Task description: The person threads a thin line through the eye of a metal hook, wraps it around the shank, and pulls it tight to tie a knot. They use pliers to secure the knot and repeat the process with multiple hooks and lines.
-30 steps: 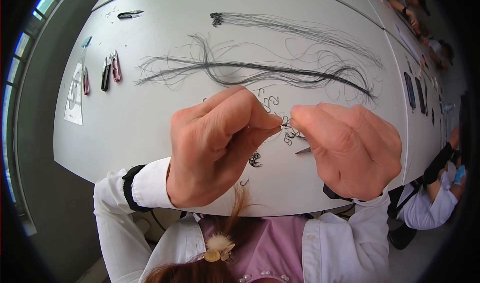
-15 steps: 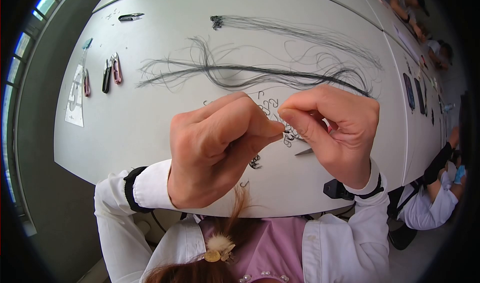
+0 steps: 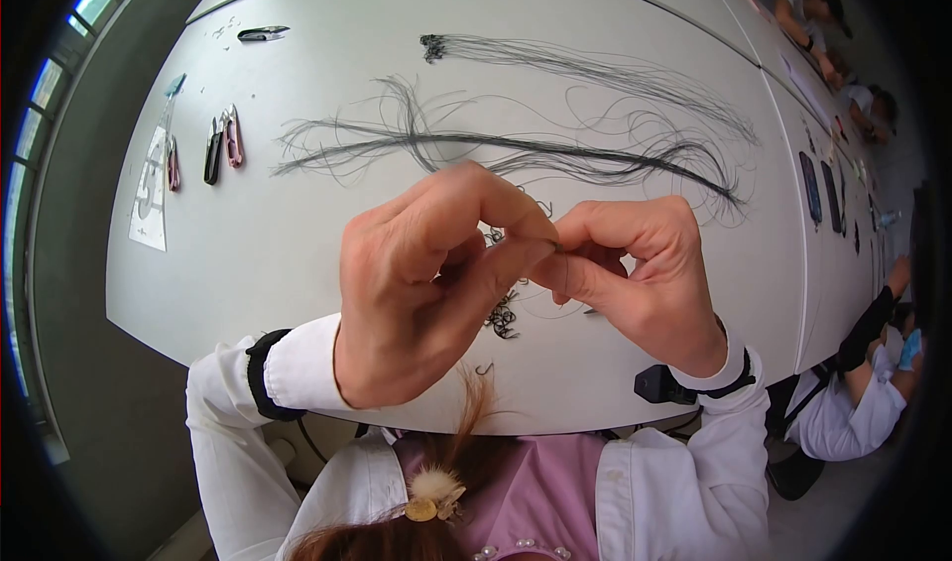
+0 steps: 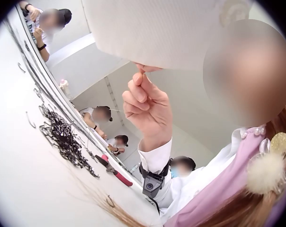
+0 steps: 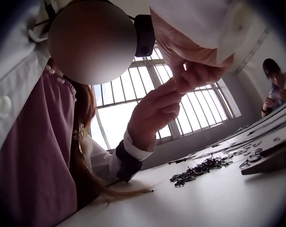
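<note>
My left hand (image 3: 421, 288) is raised over the table, thumb and forefinger pinching a tiny dark piece, apparently a fishing hook, mostly hidden by the fingertips. Right against those fingertips, my right hand (image 3: 635, 283) pinches with its thumb and forefinger; a thin line curves out below it. Below the hands lies a heap of dark fishing hooks (image 4: 62, 135), with a few loose ones around it. Red-handled cutters (image 4: 117, 175) rest beside the heap; their blade (image 5: 268, 163) also shows in the right wrist view.
A long bundle of dark fishing line (image 3: 516, 146) lies across the white table (image 3: 258, 263). Behind it is a second bundle with hooks (image 3: 432, 47) gathered at one end. Thread snips (image 3: 212, 154) and a clear marked card (image 3: 148, 199) lie at left. Other people sit at right.
My right hand has swung inward to the left, so its fingertips now meet the left hand's; earlier a gap stood between them. The left hand has tilted slightly.
</note>
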{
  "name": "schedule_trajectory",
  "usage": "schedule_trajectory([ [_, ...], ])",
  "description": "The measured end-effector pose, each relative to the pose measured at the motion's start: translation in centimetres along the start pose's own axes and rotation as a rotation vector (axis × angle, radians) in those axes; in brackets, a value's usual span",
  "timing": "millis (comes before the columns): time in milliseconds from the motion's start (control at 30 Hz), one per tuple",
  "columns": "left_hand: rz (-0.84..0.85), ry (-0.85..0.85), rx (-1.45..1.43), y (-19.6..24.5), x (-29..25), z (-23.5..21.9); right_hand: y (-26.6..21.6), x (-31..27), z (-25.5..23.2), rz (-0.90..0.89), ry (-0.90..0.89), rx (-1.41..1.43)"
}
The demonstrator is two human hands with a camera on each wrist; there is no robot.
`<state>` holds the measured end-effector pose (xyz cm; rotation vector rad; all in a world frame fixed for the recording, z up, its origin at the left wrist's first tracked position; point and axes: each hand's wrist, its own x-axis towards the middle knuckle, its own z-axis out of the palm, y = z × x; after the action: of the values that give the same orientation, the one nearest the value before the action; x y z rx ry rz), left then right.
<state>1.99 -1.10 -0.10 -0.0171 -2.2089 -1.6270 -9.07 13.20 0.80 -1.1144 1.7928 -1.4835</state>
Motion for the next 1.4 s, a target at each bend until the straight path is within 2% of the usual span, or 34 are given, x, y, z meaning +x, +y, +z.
schedule_trajectory([
  [133,-0.027,0.032,-0.01,-0.1,0.2,0.3,0.1,0.1,-0.2,0.013,-0.055,-0.065],
  [200,-0.164,0.043,-0.185,-0.2,0.2,0.3,0.2,0.1,0.0,0.06,-0.07,-0.087],
  [233,-0.165,0.047,-0.186,-0.4,0.2,0.3,0.4,0.2,-0.2,0.061,-0.074,-0.089],
  [300,-0.08,0.014,-0.308,-1.0,0.1,0.3,1.0,0.4,-1.0,-0.081,-0.215,-0.332],
  [333,-0.081,0.018,-0.308,-0.7,0.1,0.2,1.0,0.6,-1.3,-0.081,-0.22,-0.332],
  [400,-0.202,0.028,-0.34,0.3,0.3,0.2,0.6,0.9,-1.9,-0.3,-0.091,-0.586],
  [433,-0.203,0.032,-0.342,0.4,0.3,0.2,0.1,0.7,-2.4,-0.195,-0.048,-0.541],
  [467,-0.215,0.041,-0.334,0.3,0.3,0.2,-0.2,0.8,-2.7,-0.195,-0.052,-0.542],
  [533,-0.226,0.052,-0.326,0.1,0.3,0.2,-0.8,0.8,-3.2,-0.305,0.054,-0.31],
  [567,-0.185,0.062,-0.292,-0.3,0.2,0.3,-1.2,0.7,-2.7,-0.284,0.075,-0.244],
  [600,-0.145,0.071,-0.259,-0.5,0.2,0.3,-1.2,0.6,-2.3,-0.283,0.075,-0.244],
  [667,-0.174,0.067,-0.247,0.0,0.1,0.3,-1.2,0.3,-1.7,-0.271,0.072,-0.285],
  [700,-0.199,0.066,-0.235,0.2,0.1,0.3,-0.9,0.4,-1.4,-0.323,0.099,-0.34],
  [833,-0.182,0.072,-0.212,0.2,0.1,0.4,-0.3,0.3,-0.7,-0.303,0.133,-0.333],
  [900,-0.103,0.079,-0.159,-0.1,0.1,0.4,-0.2,0.4,-0.7,-0.327,0.167,-0.333],
  [1400,-0.1,0.03,-0.278,-0.3,-0.1,0.3,-0.2,0.3,-0.6,-0.377,0.182,-0.379],
])
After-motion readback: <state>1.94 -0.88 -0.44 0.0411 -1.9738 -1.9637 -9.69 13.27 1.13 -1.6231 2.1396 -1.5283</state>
